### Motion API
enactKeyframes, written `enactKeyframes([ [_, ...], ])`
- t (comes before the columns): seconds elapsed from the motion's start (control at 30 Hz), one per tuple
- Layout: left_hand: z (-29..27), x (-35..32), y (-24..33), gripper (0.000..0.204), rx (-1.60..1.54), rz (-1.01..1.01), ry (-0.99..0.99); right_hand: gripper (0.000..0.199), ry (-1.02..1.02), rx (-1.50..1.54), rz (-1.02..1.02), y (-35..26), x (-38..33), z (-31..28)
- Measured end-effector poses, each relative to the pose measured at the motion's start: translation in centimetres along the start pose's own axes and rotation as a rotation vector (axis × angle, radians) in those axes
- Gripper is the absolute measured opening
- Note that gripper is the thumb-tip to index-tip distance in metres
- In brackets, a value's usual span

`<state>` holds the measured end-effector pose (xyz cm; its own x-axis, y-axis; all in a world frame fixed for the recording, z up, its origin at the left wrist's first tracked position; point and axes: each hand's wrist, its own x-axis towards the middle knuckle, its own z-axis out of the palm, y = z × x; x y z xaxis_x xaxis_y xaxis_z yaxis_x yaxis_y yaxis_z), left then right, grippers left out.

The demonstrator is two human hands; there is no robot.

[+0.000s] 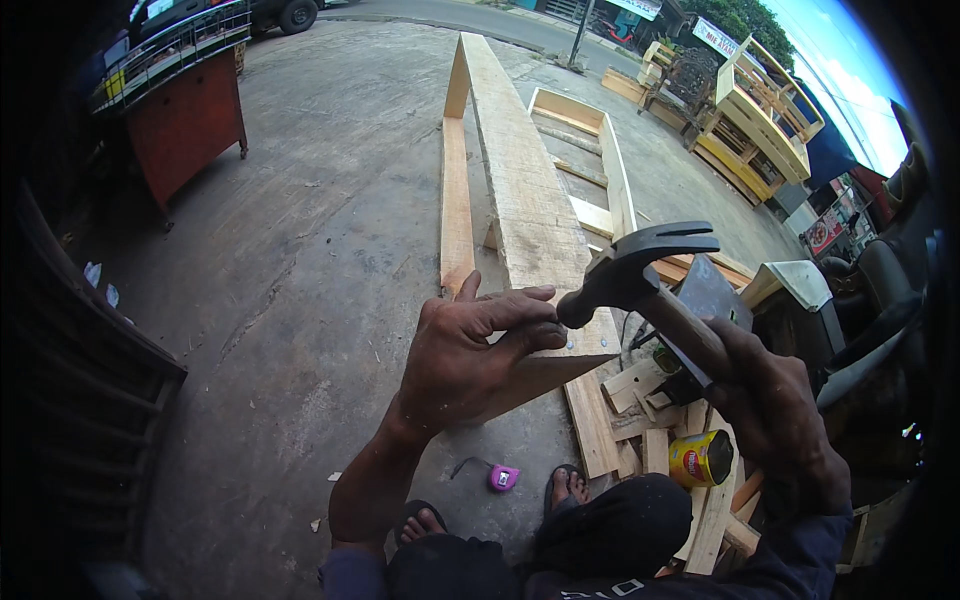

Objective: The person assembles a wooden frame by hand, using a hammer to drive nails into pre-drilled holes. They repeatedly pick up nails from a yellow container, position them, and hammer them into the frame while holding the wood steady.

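Observation:
My right hand (pixel 765 395) is closed round the wooden handle of a claw hammer (pixel 640 275). The hammer's dark head is at my left hand's fingertips, its claw pointing up and right. My left hand (pixel 455 350) is in a pinch over the near end of a long pale wooden board (pixel 525 190); whatever its fingers hold is hidden. Two small shiny dots, like nail heads, show in the wood just right of those fingers. The board belongs to a long wooden frame, with a lower side piece (pixel 456 200) to its left.
A second wooden frame with slats (pixel 620 190) lies to the right. Wood offcuts (pixel 595 425) and a yellow can (pixel 700 458) are near my right foot. A pink tape measure (pixel 503 478) rests on the concrete between my feet. A red cart (pixel 185 130) stands far left.

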<state>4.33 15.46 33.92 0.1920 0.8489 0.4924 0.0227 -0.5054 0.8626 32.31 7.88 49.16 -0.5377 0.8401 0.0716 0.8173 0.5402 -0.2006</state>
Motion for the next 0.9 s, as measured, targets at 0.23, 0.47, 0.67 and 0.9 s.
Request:
enactKeyframes([
  [0.23, -0.8, 0.1, -0.3, 0.020, -0.279, -0.089, -0.012, 0.055, -0.034, 0.060, 0.148, -0.5, -0.6, 0.0],
  [0.47, 1.6, 5.9, -3.5, 0.085, -0.533, -0.444, 0.424, 0.053, 0.245, -0.014, 0.060, 0.3, -1.5, -0.6],
  [0.67, 2.0, 5.5, -6.0, 0.065, -0.958, -0.391, -0.022, 0.048, 0.544, 0.807, 0.015, -0.3, -1.1, 0.4],
  [0.9, 2.4, 5.5, -6.0, 0.061, -0.935, -0.283, 0.040, 0.049, 0.592, 0.623, 0.031, -0.2, -0.8, -0.7],
])
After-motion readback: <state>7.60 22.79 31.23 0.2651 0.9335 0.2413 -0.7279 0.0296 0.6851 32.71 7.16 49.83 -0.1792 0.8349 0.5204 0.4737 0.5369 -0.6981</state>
